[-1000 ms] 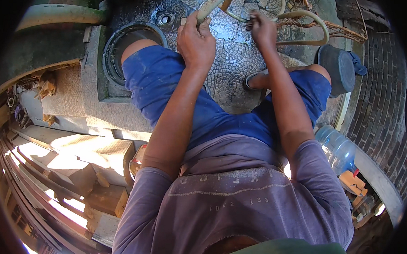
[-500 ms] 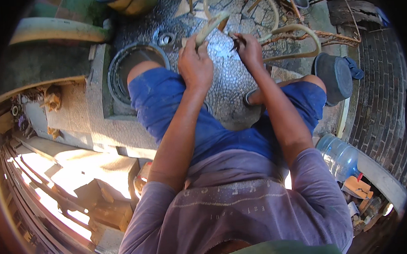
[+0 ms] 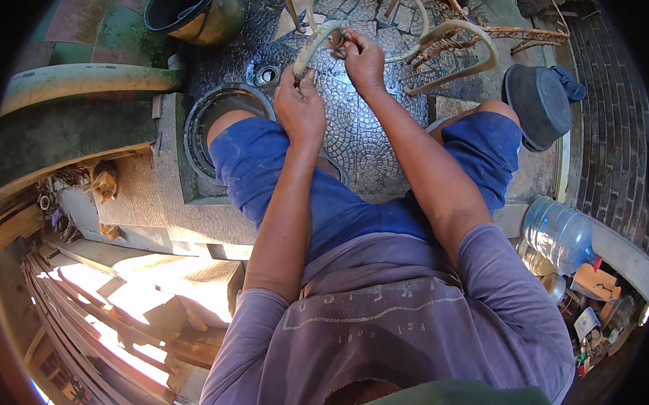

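Observation:
My left hand (image 3: pixel 299 109) grips a pale, dirty curved tube (image 3: pixel 314 45), part of a bent frame with looping pieces (image 3: pixel 476 33) at the top centre. My right hand (image 3: pixel 363 69) is closed beside the bend of that tube, fingertips at a small dark part there; what exactly they pinch is too small to make out. Both forearms reach up between my knees over the mosaic-patterned floor (image 3: pixel 362 150).
A yellowish bucket (image 3: pixel 208 30) is upper left, a round tub (image 3: pixel 199 146) beside my left knee. A dark basin (image 3: pixel 534 103) and rusty metal frame (image 3: pixel 513 36) are right. A blue water jug (image 3: pixel 558 236) lies lower right; stacked planks (image 3: pixel 83 321) fill the lower left.
My right hand has moved left, closer to my left hand and the tube's bend. The tube and my left hand sit lower in the picture, and the surroundings have shifted slightly as the view moved.

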The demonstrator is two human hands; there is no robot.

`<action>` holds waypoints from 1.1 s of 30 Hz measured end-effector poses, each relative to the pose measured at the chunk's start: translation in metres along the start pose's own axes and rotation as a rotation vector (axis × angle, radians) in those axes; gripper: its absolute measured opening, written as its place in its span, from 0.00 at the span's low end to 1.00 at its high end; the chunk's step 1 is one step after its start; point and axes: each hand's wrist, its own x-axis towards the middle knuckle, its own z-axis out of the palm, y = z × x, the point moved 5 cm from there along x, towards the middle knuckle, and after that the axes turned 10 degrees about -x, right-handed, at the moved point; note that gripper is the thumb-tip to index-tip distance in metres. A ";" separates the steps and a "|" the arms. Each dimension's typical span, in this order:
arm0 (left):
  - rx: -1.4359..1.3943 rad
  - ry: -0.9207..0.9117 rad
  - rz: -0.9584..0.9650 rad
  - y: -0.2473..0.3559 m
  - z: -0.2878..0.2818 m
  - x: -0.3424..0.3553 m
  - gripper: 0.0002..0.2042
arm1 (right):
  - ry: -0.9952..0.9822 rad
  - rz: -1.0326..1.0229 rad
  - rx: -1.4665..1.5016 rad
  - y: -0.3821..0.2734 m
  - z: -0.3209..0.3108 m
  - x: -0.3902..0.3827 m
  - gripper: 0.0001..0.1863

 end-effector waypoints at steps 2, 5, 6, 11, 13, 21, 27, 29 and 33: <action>0.001 -0.014 0.002 0.006 0.002 0.001 0.13 | -0.055 0.052 -0.106 0.028 0.002 0.005 0.15; 0.018 -0.023 0.002 0.007 0.006 0.002 0.13 | -0.112 0.192 -0.023 0.047 0.004 0.017 0.14; 0.047 0.001 -0.011 -0.001 -0.002 -0.001 0.13 | -0.187 0.192 -0.019 0.016 0.004 0.009 0.18; 0.041 0.003 0.013 0.004 -0.001 -0.002 0.13 | 0.122 -0.007 -0.035 -0.030 -0.006 -0.007 0.20; 0.045 0.007 0.014 0.007 0.000 -0.001 0.13 | 0.199 -0.022 -0.065 -0.018 0.000 -0.012 0.20; 0.079 -0.029 -0.014 0.011 0.002 -0.001 0.11 | 0.020 0.421 0.332 0.056 0.029 -0.001 0.18; 0.086 -0.015 -0.016 0.012 -0.004 -0.002 0.12 | 0.010 0.612 0.993 -0.033 0.026 -0.020 0.08; 0.104 -0.018 0.006 0.015 -0.003 -0.001 0.12 | -0.065 0.544 1.044 -0.022 0.029 -0.010 0.09; 0.115 0.002 -0.005 0.016 -0.006 0.000 0.12 | -0.052 0.633 1.070 -0.016 0.038 -0.012 0.10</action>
